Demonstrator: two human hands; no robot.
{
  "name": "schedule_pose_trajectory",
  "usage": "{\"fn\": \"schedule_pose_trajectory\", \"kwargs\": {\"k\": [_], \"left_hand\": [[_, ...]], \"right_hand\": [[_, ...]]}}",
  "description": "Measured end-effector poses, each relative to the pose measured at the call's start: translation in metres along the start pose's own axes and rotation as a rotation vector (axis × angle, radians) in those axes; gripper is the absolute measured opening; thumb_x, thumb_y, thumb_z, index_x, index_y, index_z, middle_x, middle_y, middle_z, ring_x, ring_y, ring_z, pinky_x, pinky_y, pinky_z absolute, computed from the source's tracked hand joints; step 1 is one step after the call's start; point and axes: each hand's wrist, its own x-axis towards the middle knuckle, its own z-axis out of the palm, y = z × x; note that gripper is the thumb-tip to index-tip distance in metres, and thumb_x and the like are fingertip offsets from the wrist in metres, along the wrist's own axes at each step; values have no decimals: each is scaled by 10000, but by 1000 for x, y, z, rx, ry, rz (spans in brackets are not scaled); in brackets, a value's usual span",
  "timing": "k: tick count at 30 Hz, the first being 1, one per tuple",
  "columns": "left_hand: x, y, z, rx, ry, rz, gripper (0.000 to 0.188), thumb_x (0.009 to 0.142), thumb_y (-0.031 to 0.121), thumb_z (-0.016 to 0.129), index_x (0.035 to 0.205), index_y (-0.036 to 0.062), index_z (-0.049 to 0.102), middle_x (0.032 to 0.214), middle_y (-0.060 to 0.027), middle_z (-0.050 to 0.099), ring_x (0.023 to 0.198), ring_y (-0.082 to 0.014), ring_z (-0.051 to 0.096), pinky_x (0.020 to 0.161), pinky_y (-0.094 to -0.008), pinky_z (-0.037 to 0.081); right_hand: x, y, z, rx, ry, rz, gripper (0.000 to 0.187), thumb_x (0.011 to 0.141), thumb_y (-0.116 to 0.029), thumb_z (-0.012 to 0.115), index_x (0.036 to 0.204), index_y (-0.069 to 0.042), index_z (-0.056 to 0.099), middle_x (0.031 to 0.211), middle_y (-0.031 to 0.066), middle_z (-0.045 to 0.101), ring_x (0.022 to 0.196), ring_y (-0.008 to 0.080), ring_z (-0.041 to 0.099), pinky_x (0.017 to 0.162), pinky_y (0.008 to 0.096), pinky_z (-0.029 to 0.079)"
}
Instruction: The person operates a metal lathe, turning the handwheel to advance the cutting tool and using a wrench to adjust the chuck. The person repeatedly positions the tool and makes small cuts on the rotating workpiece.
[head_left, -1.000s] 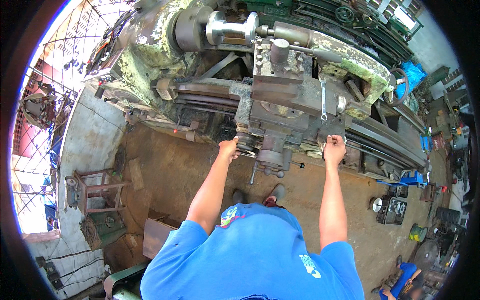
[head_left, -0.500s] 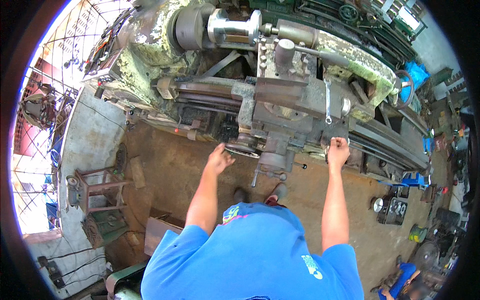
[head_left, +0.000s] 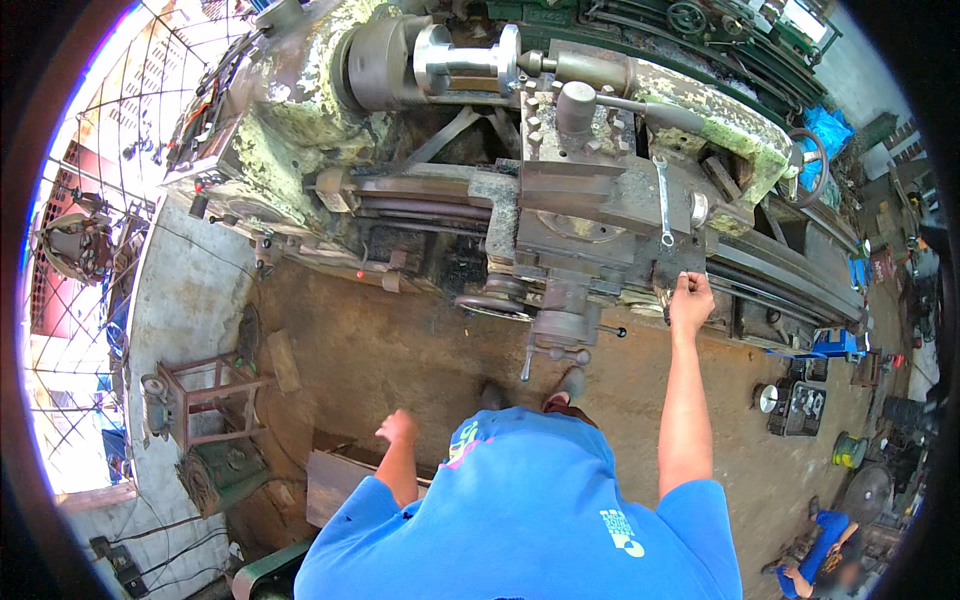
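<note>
In front of me stands a metal lathe with a shiny flanged spool-shaped workpiece [head_left: 470,58] between its chuck [head_left: 385,65] and tailstock center [head_left: 535,62]. My right hand [head_left: 692,298] is at the front of the carriage, its fingers pinched together; what they hold, if anything, is hidden. Just beyond that hand, a combination wrench [head_left: 665,205] lies on the carriage. My left hand [head_left: 400,428] hangs near my left side, away from the machine, loosely open with a finger jutting out and nothing in it. Between the hands are the carriage handwheel [head_left: 490,306] and the cross-slide crank [head_left: 555,352].
A four-bolt toolpost [head_left: 577,120] tops the carriage. At left stand a metal stool frame [head_left: 215,395] and a green motor-like machine [head_left: 225,475]. A black crate [head_left: 800,408] sits on the floor at right. Another person [head_left: 825,555] is low at the far lower right.
My left hand has drawn back from beside the carriage handwheel toward my body. My right hand stays at the carriage front, fingers still pinched. The view has shifted slightly.
</note>
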Motion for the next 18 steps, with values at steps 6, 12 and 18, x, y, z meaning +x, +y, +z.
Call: {"fn": "schedule_pose_trajectory", "kwargs": {"k": [6, 12, 18], "left_hand": [[2, 122, -77, -676, 251, 534, 577, 860, 459, 623, 1255, 42, 563, 1179, -231, 633, 1134, -394, 589, 940, -460, 476], [-44, 212, -153, -1428, -194, 543, 818, 937, 470, 577, 1432, -32, 163, 953, -182, 657, 638, -197, 648, 512, -289, 491], [-69, 249, -181, -1538, -245, 310, 1062, 916, 330, 611, 1425, -76, -229, 896, -203, 653, 549, -239, 636, 440, -318, 491]], "right_hand": [[-3, -1, -2, -27, 50, -62, 148, 842, -178, 670, 841, -30, 667, 712, 136, 677, 637, 278, 661, 633, 382, 506], [-3, -3, -2, -29, 35, -17, 145, 841, -167, 671, 858, -23, 667, 709, 128, 679, 644, 254, 663, 635, 371, 505], [-1, -1, -3, 44, -42, -21, 143, 852, -157, 663, 841, -15, 657, 666, 93, 655, 591, 161, 599, 610, 327, 481]]}}
